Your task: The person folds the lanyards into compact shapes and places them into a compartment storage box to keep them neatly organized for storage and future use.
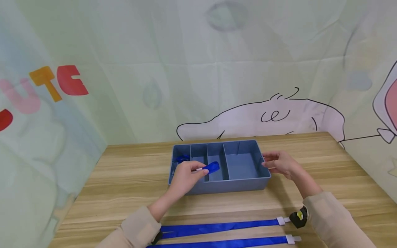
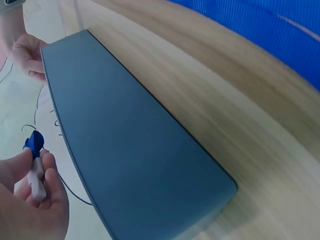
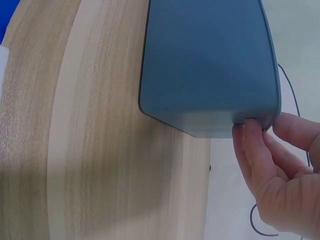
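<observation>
A blue-grey divided storage box (image 1: 229, 186) stands on the table. My left hand (image 1: 184, 175) is over its front left part, pinching a rolled-up blue lanyard (image 1: 212, 167) by its white plastic clip (image 2: 36, 180) between thumb and fingers. Another rolled blue lanyard (image 1: 183, 158) lies in the leftmost compartment, partly hidden by that hand. At the box's right end, my right hand (image 1: 280, 163) grips the wall near the rim, fingertips against its outer side. Two more blue lanyards (image 1: 223, 226) with white clips lie stretched out in front of the box.
The wooden tabletop (image 1: 130, 179) carries the box near its back edge. Behind hangs a printed cloth (image 1: 139, 69) with cartoon drawings and letters. The box's dividers (image 1: 225, 162) leave several narrow compartments on the left and a wide one on the right. A black wrist device (image 1: 298, 217) sits by the right sleeve.
</observation>
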`<state>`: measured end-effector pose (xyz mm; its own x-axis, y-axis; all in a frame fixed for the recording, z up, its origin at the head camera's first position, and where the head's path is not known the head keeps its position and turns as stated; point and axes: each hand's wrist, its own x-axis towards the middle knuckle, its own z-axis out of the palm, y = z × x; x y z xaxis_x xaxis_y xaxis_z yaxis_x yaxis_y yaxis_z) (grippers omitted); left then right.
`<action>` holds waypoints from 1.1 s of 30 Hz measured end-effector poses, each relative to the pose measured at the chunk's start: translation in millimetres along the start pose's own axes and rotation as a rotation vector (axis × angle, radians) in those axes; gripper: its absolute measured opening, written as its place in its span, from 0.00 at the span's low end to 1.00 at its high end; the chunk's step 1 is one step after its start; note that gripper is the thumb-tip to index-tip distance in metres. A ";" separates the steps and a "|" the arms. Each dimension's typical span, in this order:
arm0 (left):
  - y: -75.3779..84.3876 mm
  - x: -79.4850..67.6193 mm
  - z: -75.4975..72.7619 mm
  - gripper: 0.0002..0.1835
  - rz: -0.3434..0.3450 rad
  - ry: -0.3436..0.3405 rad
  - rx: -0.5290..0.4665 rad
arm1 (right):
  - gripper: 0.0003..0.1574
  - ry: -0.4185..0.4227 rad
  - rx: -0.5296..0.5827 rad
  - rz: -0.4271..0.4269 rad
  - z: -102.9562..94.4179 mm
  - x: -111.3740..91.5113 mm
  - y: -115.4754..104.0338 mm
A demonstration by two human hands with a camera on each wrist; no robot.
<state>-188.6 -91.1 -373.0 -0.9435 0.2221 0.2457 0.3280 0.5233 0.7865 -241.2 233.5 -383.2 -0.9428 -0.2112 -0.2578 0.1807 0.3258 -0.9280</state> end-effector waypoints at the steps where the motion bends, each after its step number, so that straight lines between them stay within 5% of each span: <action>1: -0.6 1.4 -0.7 0.06 0.001 0.012 -0.003 | 0.34 -0.001 0.002 0.001 0.0 0.0 -0.1; 9: -5.7 15.6 -7.0 0.05 0.004 0.110 0.026 | 0.34 -0.005 0.005 0.003 -0.3 -0.3 -1.9; 24: -25.3 43.4 -10.5 0.07 -0.038 0.142 0.198 | 0.34 -0.007 0.035 0.012 -0.5 0.6 1.4; 33: -23.8 59.8 -6.6 0.07 -0.090 0.187 0.306 | 0.34 0.002 0.028 0.018 -0.4 -0.6 -1.3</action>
<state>-253.2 -95.7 -373.3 -0.9521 0.0242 0.3049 0.2150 0.7620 0.6109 -241.0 233.6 -381.7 -0.9399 -0.2039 -0.2738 0.2050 0.3040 -0.9303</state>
